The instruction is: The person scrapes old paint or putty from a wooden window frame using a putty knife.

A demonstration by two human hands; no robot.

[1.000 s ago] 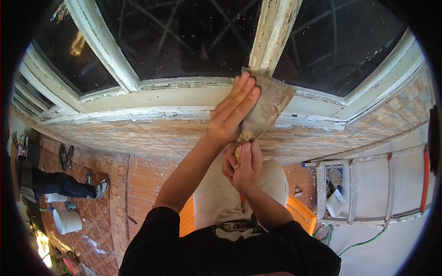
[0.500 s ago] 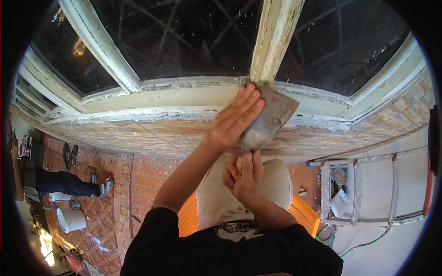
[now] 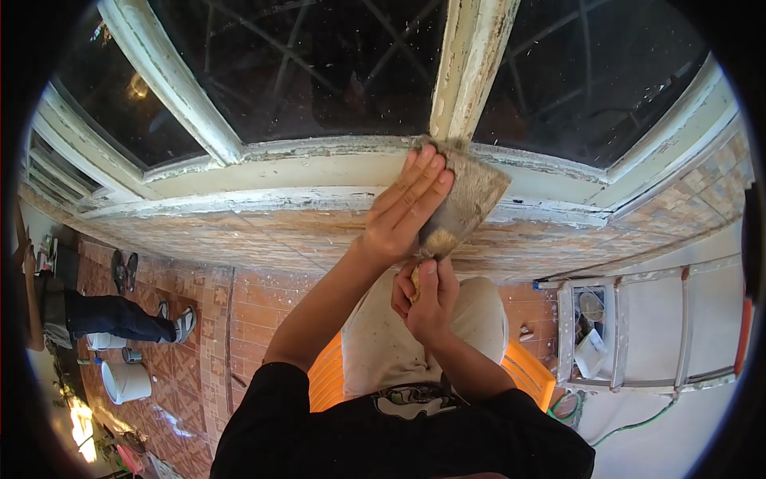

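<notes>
My right hand (image 3: pixel 428 303) is closed around the handle of a wide putty knife (image 3: pixel 472 188), above my lap. Its broad, worn metal blade reaches forward, with the far edge at the lower corner of the window frame (image 3: pixel 319 172), by the foot of an upright bar (image 3: pixel 472 72). On the left part of the blade, the fingers of my left hand (image 3: pixel 407 203) lie stretched out and pressed down; its thumb is hidden. Old paint on the frame is chipped and patchy. Most of the handle is covered by my right hand.
Dark glass panes (image 3: pixel 319 72) with white specks stand beyond the frame. I sit on an orange chair (image 3: pixel 531 375). A ladder (image 3: pixel 618 335) lies at the right near a green hose (image 3: pixel 638 423). At the left are another person's legs (image 3: pixel 120 317) and a white bucket (image 3: pixel 125 382).
The putty knife and both hands have shifted slightly left. The blade's angle has changed a little, so its surface catches the light differently.
</notes>
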